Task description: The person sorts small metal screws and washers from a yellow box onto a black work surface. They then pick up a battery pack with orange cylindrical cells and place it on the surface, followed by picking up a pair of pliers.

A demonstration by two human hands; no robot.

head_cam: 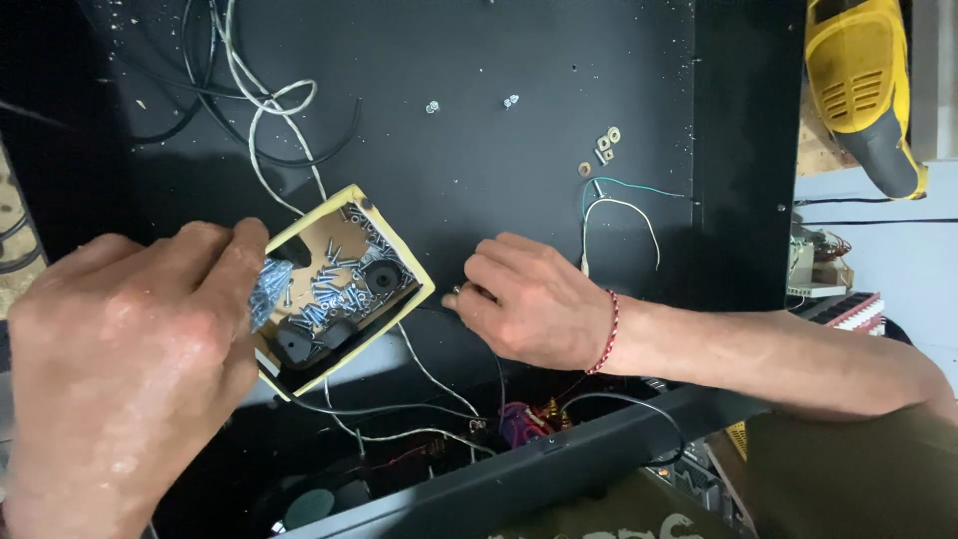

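Nearest, the left hand [130, 369] is gripping a small cream-rimmed cardboard box of silver screws [339, 284], tilting it so they are reachable. To its right, the right hand [529, 299], fingers curled, is pinching something small against the black metal panel [479, 170]. Farther right, a yellow power drill [863, 90] is lying aside.

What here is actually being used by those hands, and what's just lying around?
In use:
left hand at the small cardboard box of screws
right hand pressed on the black panel

Lying about:
yellow power tool
loose washers
white cable
green and white wires
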